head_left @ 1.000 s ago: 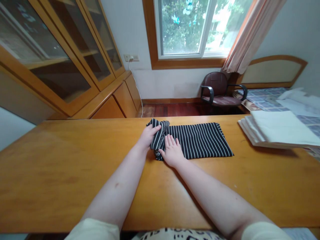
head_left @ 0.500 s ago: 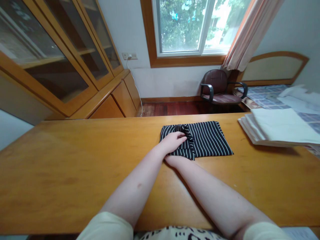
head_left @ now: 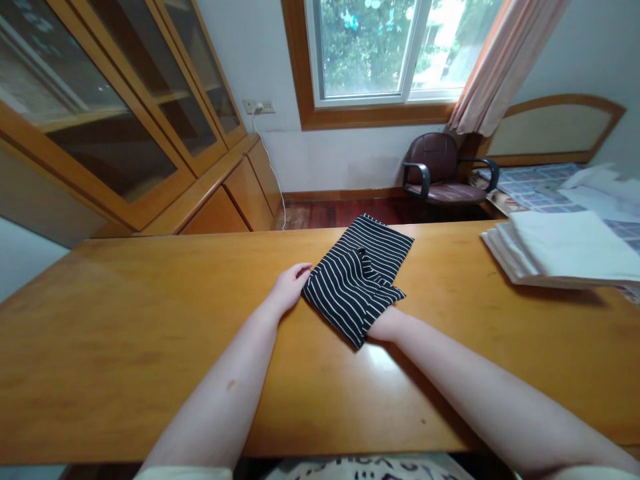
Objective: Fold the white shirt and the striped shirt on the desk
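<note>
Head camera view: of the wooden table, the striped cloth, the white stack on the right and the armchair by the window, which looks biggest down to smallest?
1. wooden table
2. white stack
3. striped cloth
4. armchair

The cloth and armchair look close in size, and the armchair stands farther from the camera, so their order is unsure.

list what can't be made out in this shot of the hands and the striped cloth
- Right hand: head view, hidden under the striped cloth; its grip cannot be told.
- Left hand: fingertips at the cloth's edge, contact unclear.
- White stack: cut off by the right edge.
</note>
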The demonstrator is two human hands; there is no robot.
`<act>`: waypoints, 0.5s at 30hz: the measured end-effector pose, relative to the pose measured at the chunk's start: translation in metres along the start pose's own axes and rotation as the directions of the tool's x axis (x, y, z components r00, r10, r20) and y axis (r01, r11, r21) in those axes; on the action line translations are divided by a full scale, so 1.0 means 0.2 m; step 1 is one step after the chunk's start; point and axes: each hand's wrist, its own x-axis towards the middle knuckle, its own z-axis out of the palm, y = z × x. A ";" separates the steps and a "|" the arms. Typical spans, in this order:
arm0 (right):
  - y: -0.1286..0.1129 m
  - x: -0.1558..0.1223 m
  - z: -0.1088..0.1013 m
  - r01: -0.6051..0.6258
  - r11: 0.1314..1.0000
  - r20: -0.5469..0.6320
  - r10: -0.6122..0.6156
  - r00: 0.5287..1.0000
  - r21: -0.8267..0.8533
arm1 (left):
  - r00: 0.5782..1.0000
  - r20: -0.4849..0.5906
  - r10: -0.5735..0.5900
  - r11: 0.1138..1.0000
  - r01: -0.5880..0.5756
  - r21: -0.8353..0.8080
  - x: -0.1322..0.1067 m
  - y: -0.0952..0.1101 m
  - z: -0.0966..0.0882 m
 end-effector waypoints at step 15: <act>0.19 -0.11 -0.13 -0.284 0.086 0.175 0.607 0.775 0.955 | 1.000 0.002 0.014 0.974 -0.013 -0.226 -0.03 0.05 0.12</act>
